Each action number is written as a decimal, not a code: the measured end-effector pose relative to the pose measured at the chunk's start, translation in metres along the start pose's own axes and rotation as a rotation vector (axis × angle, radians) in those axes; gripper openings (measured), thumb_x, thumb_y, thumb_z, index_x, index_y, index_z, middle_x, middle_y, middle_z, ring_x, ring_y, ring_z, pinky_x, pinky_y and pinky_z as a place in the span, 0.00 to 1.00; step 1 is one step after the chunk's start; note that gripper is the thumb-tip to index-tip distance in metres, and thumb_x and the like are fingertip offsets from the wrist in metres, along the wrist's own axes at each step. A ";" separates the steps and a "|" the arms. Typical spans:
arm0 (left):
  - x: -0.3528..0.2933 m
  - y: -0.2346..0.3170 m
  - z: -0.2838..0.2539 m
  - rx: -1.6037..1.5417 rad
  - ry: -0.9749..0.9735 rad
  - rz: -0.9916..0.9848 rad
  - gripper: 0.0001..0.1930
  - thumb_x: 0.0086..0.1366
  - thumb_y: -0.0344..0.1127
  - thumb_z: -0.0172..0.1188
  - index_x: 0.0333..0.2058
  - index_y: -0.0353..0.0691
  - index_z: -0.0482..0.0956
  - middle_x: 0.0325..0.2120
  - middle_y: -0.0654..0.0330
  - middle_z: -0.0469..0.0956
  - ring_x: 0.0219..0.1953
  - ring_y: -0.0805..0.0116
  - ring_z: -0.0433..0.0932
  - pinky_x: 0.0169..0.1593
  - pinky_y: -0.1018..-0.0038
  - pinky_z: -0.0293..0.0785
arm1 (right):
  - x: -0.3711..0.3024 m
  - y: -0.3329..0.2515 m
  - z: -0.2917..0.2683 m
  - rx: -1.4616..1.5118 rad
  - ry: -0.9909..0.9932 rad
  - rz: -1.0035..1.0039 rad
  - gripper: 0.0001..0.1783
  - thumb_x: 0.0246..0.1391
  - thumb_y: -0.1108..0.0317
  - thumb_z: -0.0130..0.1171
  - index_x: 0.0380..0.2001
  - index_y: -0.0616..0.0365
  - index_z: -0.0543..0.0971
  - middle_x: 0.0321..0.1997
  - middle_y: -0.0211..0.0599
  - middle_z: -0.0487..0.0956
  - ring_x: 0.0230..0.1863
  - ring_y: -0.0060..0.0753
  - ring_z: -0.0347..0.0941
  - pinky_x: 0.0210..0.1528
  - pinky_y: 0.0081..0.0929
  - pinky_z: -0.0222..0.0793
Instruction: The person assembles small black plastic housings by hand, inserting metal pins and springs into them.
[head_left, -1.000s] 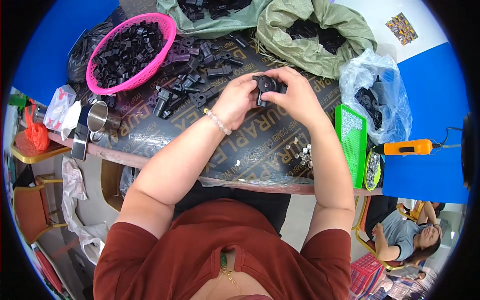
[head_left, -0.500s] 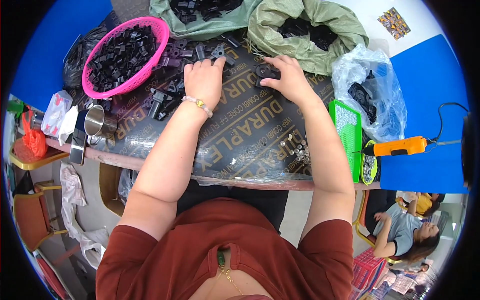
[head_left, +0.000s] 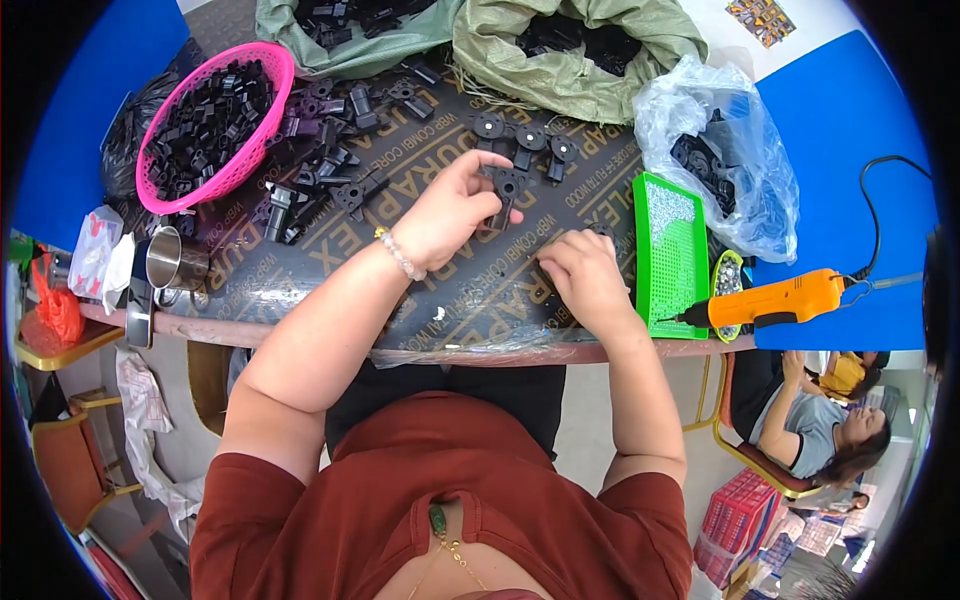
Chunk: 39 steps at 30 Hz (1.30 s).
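My left hand is closed on a black plastic part with a flat holed end and a short stem. Close to it on the right, my right hand is low over the board with its fingers curled together. What those fingers pinch, if anything, is hidden. Beyond both hands, three black parts with light round centres lie in a row. Loose black parts of the same dark plastic are strewn to the left of my left hand.
A pink basket heaped with small black pieces stands left. Two green sacks and a clear plastic bag hold black parts. At right are a green tray of tiny metal pieces and an orange electric screwdriver. A steel mug stands left.
My left hand has come nearer and to the right, now holding a black part. The right hand has drawn back towards me, onto the spot where small shiny pieces lay. The row beyond is uncovered.
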<state>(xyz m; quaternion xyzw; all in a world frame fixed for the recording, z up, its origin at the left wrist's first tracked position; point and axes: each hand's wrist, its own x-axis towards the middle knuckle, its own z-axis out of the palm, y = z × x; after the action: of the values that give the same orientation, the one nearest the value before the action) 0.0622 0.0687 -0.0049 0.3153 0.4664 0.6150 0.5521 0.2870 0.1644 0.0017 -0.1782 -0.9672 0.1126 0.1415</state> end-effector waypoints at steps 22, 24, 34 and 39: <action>0.010 -0.013 0.001 -0.111 0.007 -0.154 0.16 0.70 0.31 0.59 0.54 0.35 0.72 0.40 0.54 0.83 0.34 0.66 0.85 0.38 0.74 0.82 | 0.180 0.001 0.004 0.303 0.138 -0.010 0.13 0.58 0.68 0.65 0.45 0.61 0.84 0.42 0.44 0.85 0.42 0.39 0.83 0.46 0.32 0.77; 0.011 -0.016 -0.005 -0.089 0.023 -0.141 0.16 0.69 0.30 0.61 0.53 0.32 0.72 0.38 0.53 0.83 0.32 0.67 0.84 0.37 0.75 0.81 | 0.218 -0.010 0.022 0.227 -0.028 -0.013 0.18 0.56 0.65 0.68 0.48 0.61 0.83 0.42 0.48 0.86 0.44 0.47 0.84 0.48 0.37 0.78; 0.011 -0.016 -0.012 -0.053 0.039 -0.114 0.15 0.69 0.26 0.57 0.53 0.27 0.72 0.36 0.51 0.83 0.29 0.68 0.84 0.35 0.76 0.81 | 0.255 -0.021 0.043 0.208 -0.162 -0.118 0.26 0.49 0.63 0.74 0.49 0.60 0.76 0.43 0.52 0.84 0.48 0.56 0.81 0.51 0.46 0.76; 0.009 -0.010 -0.002 -0.169 0.066 -0.068 0.15 0.71 0.27 0.57 0.54 0.32 0.71 0.39 0.51 0.83 0.32 0.67 0.84 0.36 0.74 0.80 | 0.161 0.021 -0.049 0.099 -0.008 0.063 0.12 0.51 0.68 0.69 0.38 0.62 0.81 0.38 0.50 0.84 0.42 0.53 0.81 0.47 0.44 0.76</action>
<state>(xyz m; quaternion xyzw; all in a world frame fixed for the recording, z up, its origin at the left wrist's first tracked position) 0.0626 0.0761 -0.0164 0.2312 0.4413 0.6432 0.5815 0.1649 0.2518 0.0797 -0.2009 -0.9550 0.1655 0.1424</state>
